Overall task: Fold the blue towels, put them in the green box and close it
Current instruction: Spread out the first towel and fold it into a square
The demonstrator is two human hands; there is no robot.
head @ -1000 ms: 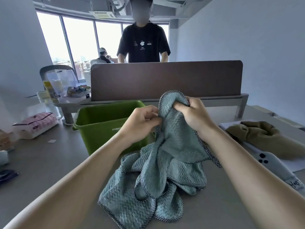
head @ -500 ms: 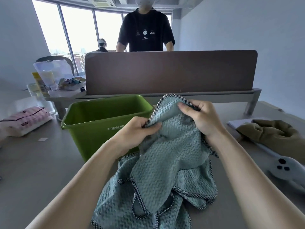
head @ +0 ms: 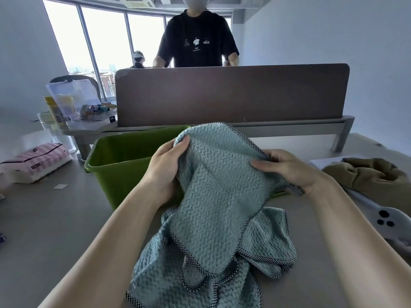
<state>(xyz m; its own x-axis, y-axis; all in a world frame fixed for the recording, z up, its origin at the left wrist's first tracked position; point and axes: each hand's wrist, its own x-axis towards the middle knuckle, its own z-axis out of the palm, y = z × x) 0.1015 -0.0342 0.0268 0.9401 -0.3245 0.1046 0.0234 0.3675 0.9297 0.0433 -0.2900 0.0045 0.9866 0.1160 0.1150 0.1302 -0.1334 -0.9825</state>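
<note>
Grey and smooth, the table (head: 55,218) ran back to a brown divider panel (head: 231,94), behind which a person in a black T-shirt (head: 196,41) stood before tall windows. On that table, the green box (head: 124,161) sat open just in front of the panel, its near wall partly hidden by the left hand (head: 165,167). That hand was closed on the upper left edge of a blue towel (head: 218,187), thumb over the cloth and fingers tucked behind it. The right hand (head: 287,168) gripped the same towel at its checked right border, thumb lying across the front. Between the two hands the towel was lifted and spread, its top edge raised over the box's near right corner, the rest hanging down toward the table. Beneath it, more blue towel cloth (head: 269,247) with the same black-and-white checked trim lay crumpled on the table, between the forearms; how many towels made up the heap could not be told. To the right, an olive cloth (head: 373,176) lay bunched on white paper, well apart from the box. At far left rested a pink striped pack (head: 37,161), with a clear plastic container (head: 73,98) behind it.
</note>
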